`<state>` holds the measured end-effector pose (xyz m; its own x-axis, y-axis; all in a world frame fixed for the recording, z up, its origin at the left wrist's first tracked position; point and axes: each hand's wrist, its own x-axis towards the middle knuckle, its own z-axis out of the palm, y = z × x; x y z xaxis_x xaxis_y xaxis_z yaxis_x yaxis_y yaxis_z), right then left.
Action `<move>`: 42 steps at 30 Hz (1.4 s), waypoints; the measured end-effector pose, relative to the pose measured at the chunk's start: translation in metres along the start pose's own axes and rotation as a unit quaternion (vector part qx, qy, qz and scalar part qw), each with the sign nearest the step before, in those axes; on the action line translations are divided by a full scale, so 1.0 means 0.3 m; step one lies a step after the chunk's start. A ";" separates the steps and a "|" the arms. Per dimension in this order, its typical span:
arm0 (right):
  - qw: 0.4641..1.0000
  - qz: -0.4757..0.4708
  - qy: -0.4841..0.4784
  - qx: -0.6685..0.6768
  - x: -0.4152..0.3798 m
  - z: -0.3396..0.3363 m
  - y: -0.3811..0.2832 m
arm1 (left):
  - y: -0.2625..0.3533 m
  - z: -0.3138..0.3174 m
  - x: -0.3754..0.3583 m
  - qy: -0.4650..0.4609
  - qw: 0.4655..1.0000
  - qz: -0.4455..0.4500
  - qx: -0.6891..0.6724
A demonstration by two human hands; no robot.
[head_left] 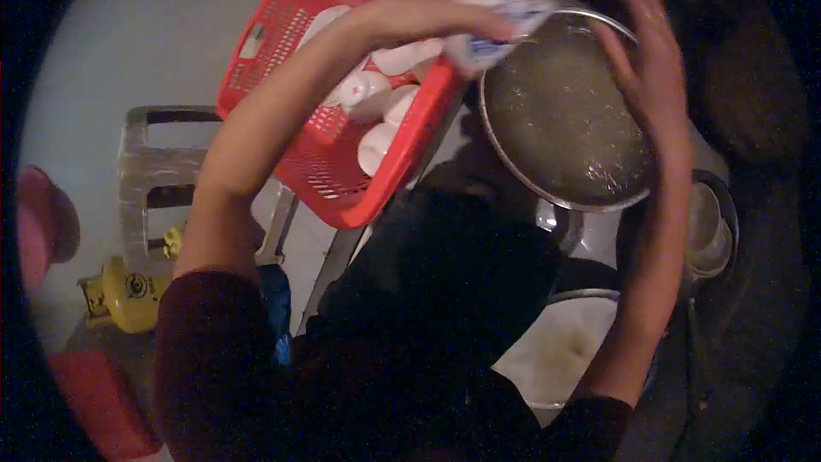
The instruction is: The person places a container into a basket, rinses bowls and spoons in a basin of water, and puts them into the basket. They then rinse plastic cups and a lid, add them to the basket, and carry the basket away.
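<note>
Head view, nearest me: my dark sleeves (209, 334) end above bare forearms, and a round pale vessel (550, 405) sits low on the right, its rim partly hidden by my right arm. Farther out lies a wide basin (590, 206) of cloudy liquid, light glinting on its surface. Left of it a red slotted basket (402, 171) stands at a slant, white dishes (366, 94) heaped inside, one bearing a small red mark. My left hand (446, 15) grips a white piece (505, 8) with blue markings, thumb laid over its near face; it is too blurred for me to tell its exact shape. I have it above the basket's corner next to the basin, overlapping both rims in the view, and I cannot tell whether it touches either. My right hand (654, 56) is spread over the basin's right side, thumb well apart from the fingers; contact with the rim is unclear. Right of that forearm, a round container (708, 235) shows dimly. Away to the left are a grey slotted stool (167, 160), a yellow canister (132, 293) and a pink round object (41, 222).
</note>
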<state>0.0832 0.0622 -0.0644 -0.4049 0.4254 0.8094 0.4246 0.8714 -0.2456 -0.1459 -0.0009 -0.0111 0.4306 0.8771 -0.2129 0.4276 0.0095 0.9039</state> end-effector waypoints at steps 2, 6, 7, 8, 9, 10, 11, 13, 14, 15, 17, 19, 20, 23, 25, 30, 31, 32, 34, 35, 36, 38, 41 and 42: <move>0.986 0.159 0.016 0.051 -0.132 -0.069 0.064 | -0.031 -0.071 -0.193 0.086 0.989 -0.090 0.078; 0.876 0.462 0.137 -0.004 -0.954 -0.261 0.572 | -0.271 -0.173 -0.532 0.159 0.907 -0.380 0.085; 0.833 0.508 0.036 -0.216 -1.226 -0.366 0.689 | -0.311 -0.166 -0.538 0.156 0.884 -0.433 0.082; 0.789 0.488 -0.029 -0.373 -1.549 -0.423 0.809 | -0.372 -0.159 -0.551 0.153 0.883 -0.437 0.079; 0.754 0.549 -0.115 -0.344 -1.606 -0.488 0.706 | -0.452 -0.150 -0.563 0.130 0.871 -0.465 0.088; 0.752 0.580 -0.168 -0.264 -1.547 -0.504 0.570 | -0.531 -0.140 -0.575 0.104 0.859 -0.492 0.098; 0.756 0.592 -0.208 -0.187 -1.515 -0.513 0.476 | -0.602 -0.142 -0.570 0.078 0.848 -0.508 0.125; 0.771 0.562 -0.283 -0.097 -1.351 -0.496 0.278 | -0.725 -0.134 -0.553 0.006 0.818 -0.514 0.257; 0.781 0.535 -0.312 -0.081 -1.260 -0.482 0.193 | -0.778 -0.133 -0.556 -0.029 0.792 -0.504 0.344; 0.791 0.509 -0.331 -0.075 -1.166 -0.459 0.132 | -0.810 -0.139 -0.558 -0.057 0.767 -0.487 0.413; 0.801 0.480 -0.348 -0.079 -1.038 -0.407 0.080 | -0.718 -0.110 -0.532 -0.071 0.786 -0.420 0.449; 0.784 0.513 -0.328 -0.121 -1.197 -0.351 0.219 | -0.635 -0.094 -0.532 -0.004 0.774 -0.484 0.408; 0.771 0.530 -0.319 -0.151 -1.301 -0.325 0.306 | -0.713 -0.128 -0.560 0.010 0.819 -0.438 0.371; 0.721 0.571 -0.327 -0.218 -1.495 -0.237 0.481 | -0.967 -0.208 -0.681 0.022 0.924 -0.353 0.143; 0.693 0.599 -0.328 -0.230 -1.519 -0.174 0.545 | -1.096 -0.269 -0.758 0.029 0.941 -0.337 -0.002; 0.665 0.641 -0.308 -0.228 -1.590 -0.100 0.592 | -0.999 -0.253 -0.686 0.040 0.897 -0.435 0.065; 0.666 0.642 -0.303 -0.228 -1.605 -0.088 0.595 | -0.953 -0.256 -0.654 0.008 0.893 -0.448 0.043; 0.674 0.639 -0.293 -0.227 -1.618 -0.080 0.594 | -0.826 -0.207 -0.599 -0.019 0.899 -0.426 0.100; 0.730 0.598 -0.240 -0.230 -1.651 -0.054 0.595 | -0.696 -0.217 -0.548 -0.047 0.901 -0.401 0.157; 0.770 0.564 -0.196 -0.226 -1.651 -0.049 0.593 | -0.652 -0.238 -0.543 -0.030 0.888 -0.425 0.170; 0.831 0.513 -0.112 -0.184 -1.628 -0.041 0.579 | -0.613 -0.256 -0.543 -0.014 0.874 -0.450 0.184; 0.878 0.456 -0.025 -0.143 -1.573 -0.032 0.553 | -0.554 -0.267 -0.554 0.019 0.842 -0.497 0.210; 0.781 0.592 -0.165 -0.113 -1.414 -0.054 0.497 | -0.676 -0.429 -0.694 0.041 0.848 -0.418 0.324; 0.783 0.602 -0.114 -0.102 -1.392 -0.076 0.472 | -0.664 -0.453 -0.683 0.047 0.851 -0.369 0.371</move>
<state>0.3308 0.0026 -0.4251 0.2643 0.9621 -0.0668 0.7211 -0.2431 -0.6488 -0.4274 -0.1173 -0.0972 -0.2227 0.7991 -0.5585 0.9533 0.2983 0.0467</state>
